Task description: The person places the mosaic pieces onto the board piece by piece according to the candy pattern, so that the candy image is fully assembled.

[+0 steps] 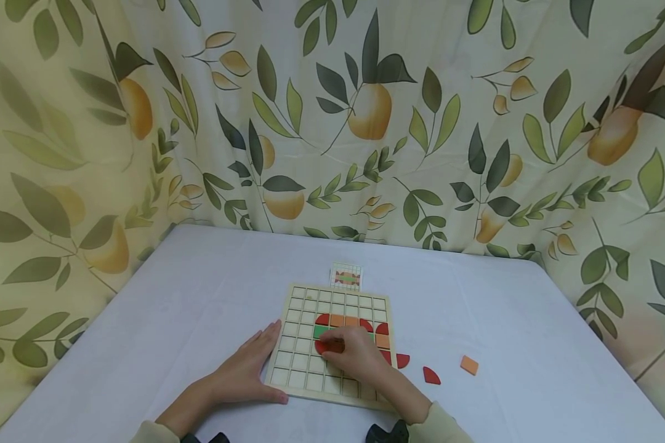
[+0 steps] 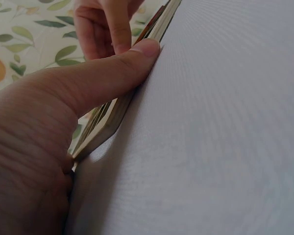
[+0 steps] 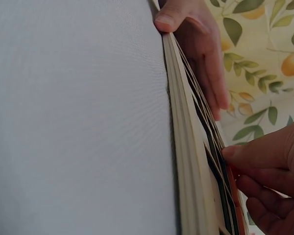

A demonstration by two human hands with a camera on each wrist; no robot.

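Observation:
A pale wooden grid board [image 1: 294, 362] lies on the white table. My left hand [image 1: 245, 368] rests against its near left corner, fingers along the left side and thumb [image 2: 122, 66] on the front edge. Over the middle of the board, my right hand [image 1: 360, 357] pinches a red quarter-circle tile [image 1: 319, 348] at the grid. Just above sit a green tile [image 1: 320, 331], a red rounded tile [image 1: 322, 319] and orange square tiles [image 1: 337, 320]. More red and orange tiles [image 1: 382, 341] fill cells toward the right side, partly hidden by my right hand.
A small pattern card [image 1: 346, 275] lies against the board's far edge. Right of the board are a red tile [image 1: 403, 360] at its edge, another red quarter-circle [image 1: 431, 375] and an orange square [image 1: 468, 365]. A leaf-print curtain [image 1: 332, 184] hangs behind the table.

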